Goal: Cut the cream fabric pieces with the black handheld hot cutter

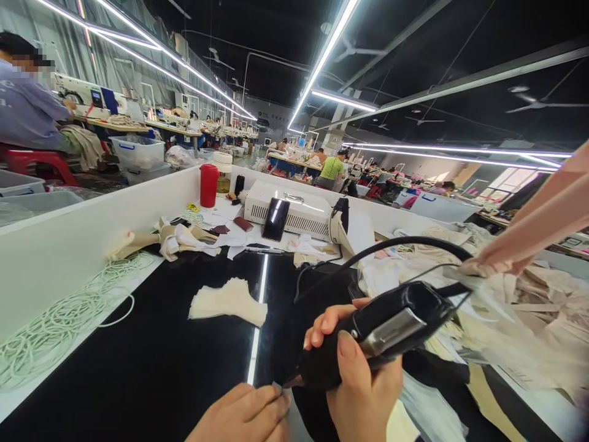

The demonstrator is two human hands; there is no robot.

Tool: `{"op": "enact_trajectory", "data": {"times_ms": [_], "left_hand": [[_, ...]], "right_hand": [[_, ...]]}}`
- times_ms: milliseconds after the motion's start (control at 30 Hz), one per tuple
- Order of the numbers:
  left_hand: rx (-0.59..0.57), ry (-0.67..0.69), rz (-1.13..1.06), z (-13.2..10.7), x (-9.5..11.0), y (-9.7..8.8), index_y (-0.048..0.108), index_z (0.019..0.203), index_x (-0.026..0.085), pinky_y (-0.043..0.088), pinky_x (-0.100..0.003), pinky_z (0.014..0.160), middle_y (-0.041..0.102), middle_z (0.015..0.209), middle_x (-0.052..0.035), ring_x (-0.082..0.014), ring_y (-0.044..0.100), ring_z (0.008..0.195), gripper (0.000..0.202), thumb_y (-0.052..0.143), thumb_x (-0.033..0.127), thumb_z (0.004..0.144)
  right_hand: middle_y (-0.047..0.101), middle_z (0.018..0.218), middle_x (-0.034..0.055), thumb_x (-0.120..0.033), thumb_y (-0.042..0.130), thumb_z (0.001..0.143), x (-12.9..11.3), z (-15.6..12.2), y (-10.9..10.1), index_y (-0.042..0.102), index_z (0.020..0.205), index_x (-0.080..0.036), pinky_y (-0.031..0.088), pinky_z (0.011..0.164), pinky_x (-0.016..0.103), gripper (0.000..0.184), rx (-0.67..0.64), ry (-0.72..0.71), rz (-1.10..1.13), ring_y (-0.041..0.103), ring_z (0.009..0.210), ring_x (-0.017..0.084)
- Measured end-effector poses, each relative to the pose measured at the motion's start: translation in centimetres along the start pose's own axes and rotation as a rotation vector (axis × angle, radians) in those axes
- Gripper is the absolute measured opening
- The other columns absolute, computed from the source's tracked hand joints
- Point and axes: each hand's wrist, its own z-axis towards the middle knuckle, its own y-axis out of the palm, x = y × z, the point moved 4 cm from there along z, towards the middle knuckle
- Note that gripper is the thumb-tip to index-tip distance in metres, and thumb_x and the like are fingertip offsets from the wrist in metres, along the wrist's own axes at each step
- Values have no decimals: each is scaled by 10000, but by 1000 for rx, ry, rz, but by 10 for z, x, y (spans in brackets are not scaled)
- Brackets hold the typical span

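My right hand (368,387) is wrapped round a black handheld power tool (405,313) with a silver lever plate on its side. The tool is tilted, its narrow tip pointing down and left. Close by that tip, my left hand (248,414) has its fingers pinched together; a small greyish edge shows at the fingertips, too little to name. A thick black cable (405,242) arcs from the tool's rear end. On the glossy black work surface (184,368), a stack of cream cut fabric pieces (227,301) lies ahead of my left hand.
Pale green cord (59,319) lies coiled at left. A white vented box (294,209), a phone (276,219) and a red flask (208,185) stand at the back. Fabric scraps (543,307) heap up at right, under pink cloth (543,209). A person (27,104) sits beyond the left wall.
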Motion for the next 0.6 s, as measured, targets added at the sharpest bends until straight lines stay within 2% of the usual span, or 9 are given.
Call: {"op": "enact_trajectory", "data": {"times_ms": [233, 367, 533, 600], "left_hand": [[5, -8, -13, 2, -2, -2, 686, 870, 195, 503, -220, 710, 801, 961, 77, -79, 712, 905, 491, 305, 181, 1180], [-10, 1, -31, -2, -3, 0, 692, 899, 202, 490, -223, 719, 799, 1003, 83, -81, 702, 949, 490, 298, 218, 1189], [-11, 1, -14, -7, 0, 3, 701, 920, 188, 485, -243, 742, 800, 1012, 70, -95, 709, 950, 429, 351, 164, 1168], [-39, 0, -17, -6, 2, 3, 690, 889, 188, 489, -256, 740, 802, 1008, 55, -106, 717, 941, 462, 331, 217, 1177]], "right_hand": [[651, 803, -45, -389, 758, 922, -2, 4, 11, 577, 1159, -304, 572, 561, 283, 310, 66, 16, 35, 630, 614, 126], [654, 794, -51, -387, 755, 928, 0, 2, 15, 576, 1139, -308, 579, 557, 286, 287, 68, 33, 13, 631, 598, 123], [664, 831, -45, -373, 766, 921, -4, 6, 9, 587, 1153, -307, 584, 575, 284, 300, 48, 39, 31, 643, 631, 123], [659, 832, -45, -363, 760, 927, -10, 7, 1, 590, 1160, -305, 586, 577, 282, 295, 60, 23, 18, 638, 638, 123]]}}
